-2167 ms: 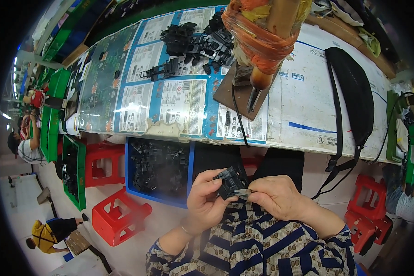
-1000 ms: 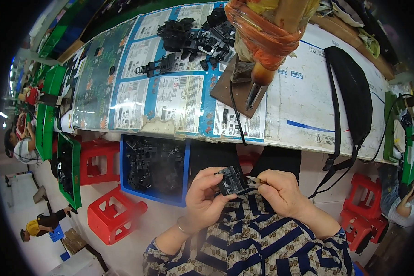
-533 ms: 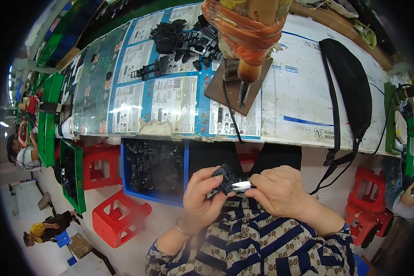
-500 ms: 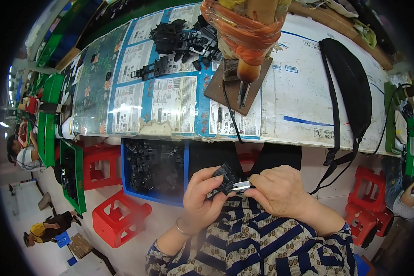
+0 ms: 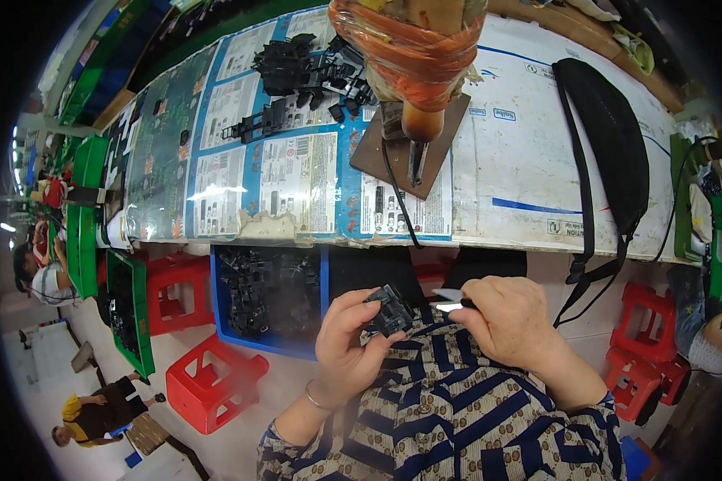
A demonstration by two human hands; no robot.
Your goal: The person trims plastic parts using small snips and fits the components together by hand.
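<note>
My left hand is closed on a black plastic part, blocky and about palm-sized, pinched between thumb and fingers above my lap. To its right, my right hand is closed round small metal snips. Their two short bright blades point left toward the part, spread apart and a little away from it. My right palm hides the handles. At my left, below the table edge, stands a blue bin filled with black plastic parts.
A pile of black parts lies on the table. Above it hangs a wrapped tool with a metal tip over a brown plate. A black bag lies at right. Red stools and green crates stand around; people are at left.
My right hand has drawn the snips right, away from the black part, which they were touching or overlapping. My left hand has turned the part slightly.
</note>
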